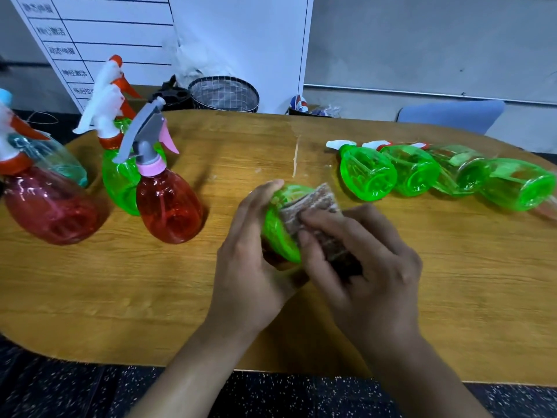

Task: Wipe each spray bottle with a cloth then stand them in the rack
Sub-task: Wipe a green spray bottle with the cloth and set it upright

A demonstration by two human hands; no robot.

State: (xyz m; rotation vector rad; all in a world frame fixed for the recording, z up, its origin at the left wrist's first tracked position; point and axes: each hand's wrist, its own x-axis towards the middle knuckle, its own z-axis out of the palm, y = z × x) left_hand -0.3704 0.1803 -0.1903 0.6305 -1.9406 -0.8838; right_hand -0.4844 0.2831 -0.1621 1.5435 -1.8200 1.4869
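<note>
Between both hands, above the table (211,282), a green spray bottle (278,233) lies with its long axis running away from the person. Left hand (256,260) curls around its left flank; right hand (358,251) presses a brown cloth (313,212) onto its right side. Four unwiped-looking green bottles (437,176) lie right of the grip, nearer the right hand; no rack is identifiable.

Held bottle (278,227): translucent green. Cloth (316,212): brown-beige weave. Standing bottle (168,203): red, pink collar, grey trigger. Worktop (241,146): wood-grain.
</note>
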